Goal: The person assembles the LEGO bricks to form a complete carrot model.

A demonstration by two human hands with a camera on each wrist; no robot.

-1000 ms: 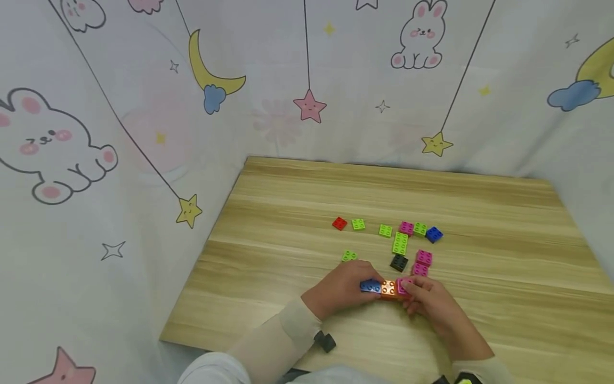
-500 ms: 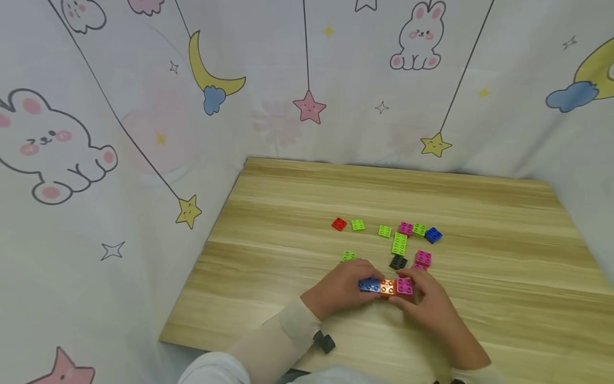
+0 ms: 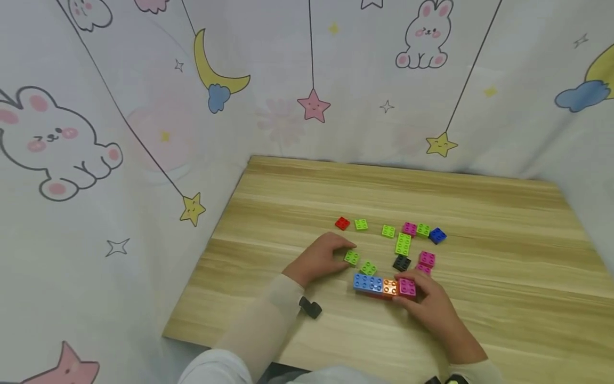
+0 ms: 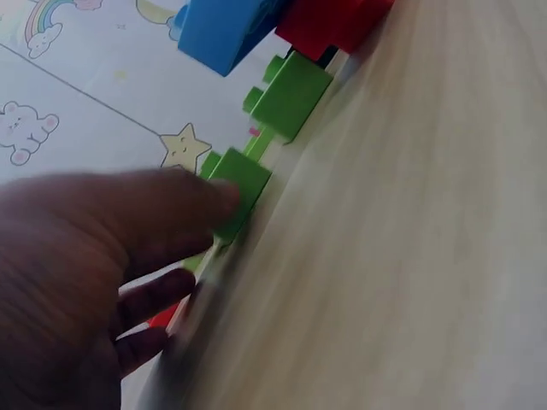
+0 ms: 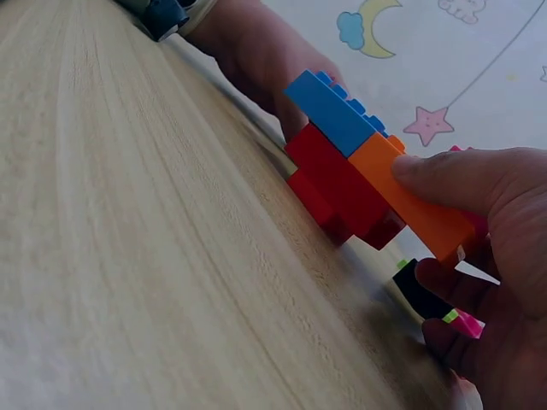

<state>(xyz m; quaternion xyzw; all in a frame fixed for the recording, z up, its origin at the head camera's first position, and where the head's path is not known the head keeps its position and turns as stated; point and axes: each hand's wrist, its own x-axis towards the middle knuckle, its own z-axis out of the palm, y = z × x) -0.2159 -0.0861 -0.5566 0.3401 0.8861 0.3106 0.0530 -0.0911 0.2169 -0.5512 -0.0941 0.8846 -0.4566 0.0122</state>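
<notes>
At the front of the table is a joined row of toy building bricks: blue (image 3: 368, 282), orange (image 3: 390, 287) and pink (image 3: 408, 287) on top, with red bricks (image 5: 342, 184) underneath. My right hand (image 3: 434, 304) holds its pink end between thumb and fingers; in the right wrist view the thumb lies along the orange brick. My left hand (image 3: 318, 260) reaches around a light green brick (image 3: 352, 257), thumb and index finger on either side. In the left wrist view the thumb tip overlaps that brick, and the other fingers spread loosely. Another light green brick (image 3: 368, 268) lies between it and the row.
Farther back lie a red brick (image 3: 342, 223), several light green bricks (image 3: 403, 244) and a dark blue brick (image 3: 437, 236). A black brick (image 3: 402, 262) and pink bricks (image 3: 427, 259) sit just behind my right hand. A patterned curtain (image 3: 364, 106) surrounds the wooden table (image 3: 288, 197).
My left hand has let go of the row's blue end and moved back and left to the light green brick. My right hand has shifted its grip around the pink end.
</notes>
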